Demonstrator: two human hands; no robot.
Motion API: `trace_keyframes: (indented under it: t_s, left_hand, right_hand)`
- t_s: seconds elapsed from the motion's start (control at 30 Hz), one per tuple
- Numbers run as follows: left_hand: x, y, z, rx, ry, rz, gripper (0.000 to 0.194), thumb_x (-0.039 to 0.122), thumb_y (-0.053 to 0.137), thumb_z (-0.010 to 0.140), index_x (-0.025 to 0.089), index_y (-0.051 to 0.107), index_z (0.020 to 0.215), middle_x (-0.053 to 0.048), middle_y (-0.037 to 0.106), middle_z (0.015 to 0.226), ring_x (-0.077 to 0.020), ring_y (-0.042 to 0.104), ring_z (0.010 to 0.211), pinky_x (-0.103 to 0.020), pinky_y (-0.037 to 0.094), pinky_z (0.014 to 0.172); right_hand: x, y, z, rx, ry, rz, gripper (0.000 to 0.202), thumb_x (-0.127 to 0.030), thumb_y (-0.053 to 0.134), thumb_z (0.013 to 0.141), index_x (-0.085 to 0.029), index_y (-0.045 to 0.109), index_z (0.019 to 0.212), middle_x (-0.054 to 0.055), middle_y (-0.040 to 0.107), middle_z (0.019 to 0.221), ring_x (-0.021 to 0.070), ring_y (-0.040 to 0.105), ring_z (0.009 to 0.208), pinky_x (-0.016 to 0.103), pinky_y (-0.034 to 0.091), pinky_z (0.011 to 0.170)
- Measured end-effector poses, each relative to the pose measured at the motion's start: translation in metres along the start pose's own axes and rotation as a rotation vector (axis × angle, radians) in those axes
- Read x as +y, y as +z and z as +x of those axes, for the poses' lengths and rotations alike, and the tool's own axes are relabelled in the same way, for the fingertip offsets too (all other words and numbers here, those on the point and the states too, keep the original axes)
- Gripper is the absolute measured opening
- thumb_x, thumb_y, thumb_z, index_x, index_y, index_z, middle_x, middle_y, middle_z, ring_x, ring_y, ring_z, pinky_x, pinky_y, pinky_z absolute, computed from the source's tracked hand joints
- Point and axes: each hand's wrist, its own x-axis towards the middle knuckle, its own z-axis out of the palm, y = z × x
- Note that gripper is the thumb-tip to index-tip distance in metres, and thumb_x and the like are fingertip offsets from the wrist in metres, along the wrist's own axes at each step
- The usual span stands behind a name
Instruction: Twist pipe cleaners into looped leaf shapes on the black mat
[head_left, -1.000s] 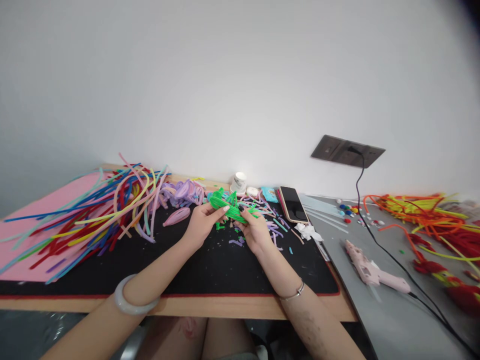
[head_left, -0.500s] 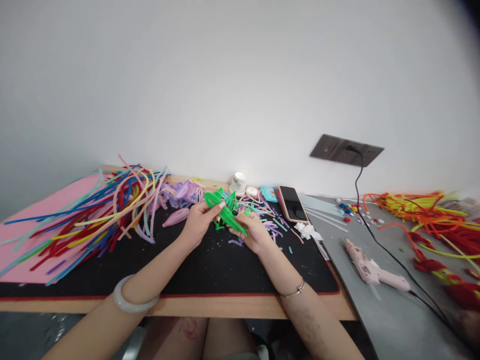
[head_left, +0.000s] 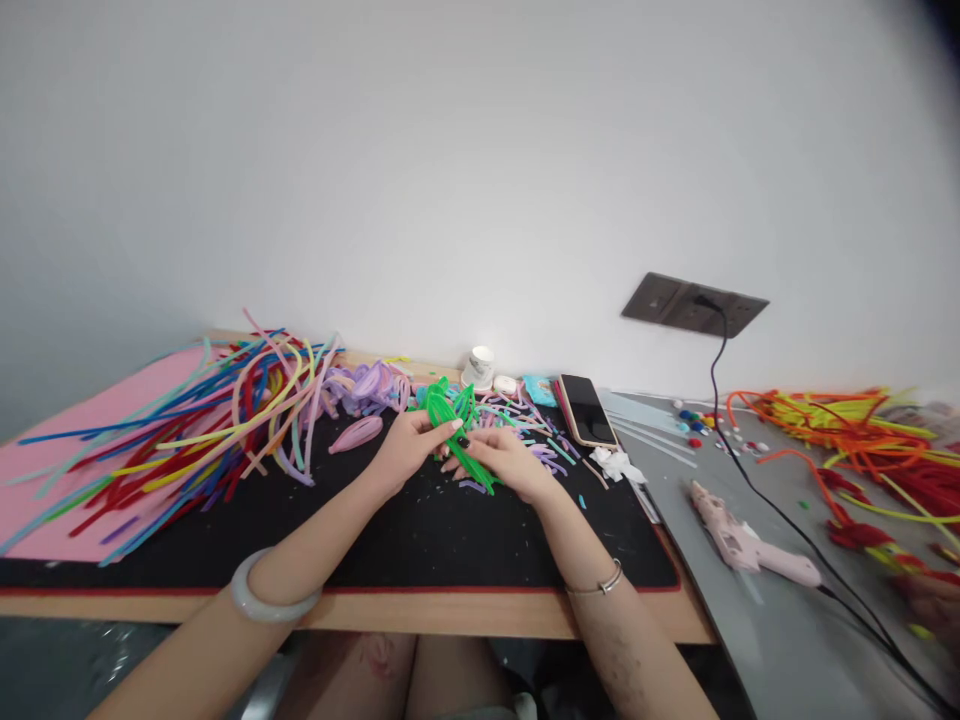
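**One green bundle (head_left: 441, 406) of fuzzy strips, pinched from both sides**

Two hands share one piece. The left hand (head_left: 405, 450) has its grip closed on the upper part of the green bundle; the right hand (head_left: 516, 466) pinches it lower down. The bundle slants between them, above the black mat (head_left: 450, 550) on the wooden-edged table (head_left: 450, 616).

Singles are easily counted: one paper cup (head_left: 478, 369) by the wall, one small white case (head_left: 505, 385) beside it, one blue packet (head_left: 539, 390), one phone (head_left: 587, 410), one pink looped piece (head_left: 356, 435) left of the hands. A second, grey table (head_left: 795, 650) carries one pink glue gun (head_left: 750, 545). One plug sits in the wall panel (head_left: 652, 295).

The multicoloured strips (head_left: 247, 425) at left overlap too much to count, as do the short offcuts (head_left: 551, 460) and the small pom-poms (head_left: 705, 420). Fingers cover the bundle's middle, so its number of loops cannot be told. The orange, yellow and red heap (head_left: 832, 415) runs towards the right edge, where a blurred shape (head_left: 930, 603) is hard to make out.
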Motion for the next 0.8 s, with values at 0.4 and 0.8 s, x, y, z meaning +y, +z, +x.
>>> trace_keyframes:
  t_s: [0.4,0.8]
  left_hand:
    - [0.003,-0.002,0.003,0.037,-0.004,-0.129,0.036,0.049,0.061,0.072,0.013,0.055,0.070,0.002,0.058,0.053,-0.0106,0.054,0.045,-0.022,0.043,0.046]
    - [0.005,-0.011,0.005,0.027,0.003,-0.105,0.034,0.045,0.057,0.077,0.013,0.054,0.068,-0.002,0.062,0.050,-0.0119,0.059,0.045,-0.020,0.044,0.046]
  right_hand:
    - [0.006,0.010,0.000,-0.020,-0.023,-0.097,0.035,-0.044,0.048,0.083,-0.016,0.048,0.063,-0.007,0.039,0.045,0.0060,0.035,0.038,0.020,0.034,0.042]
    - [0.011,-0.005,0.004,0.036,-0.115,-0.048,0.036,-0.042,0.046,0.085,-0.017,0.043,0.060,-0.008,0.039,0.042,0.0055,0.034,0.035,0.021,0.034,0.044]
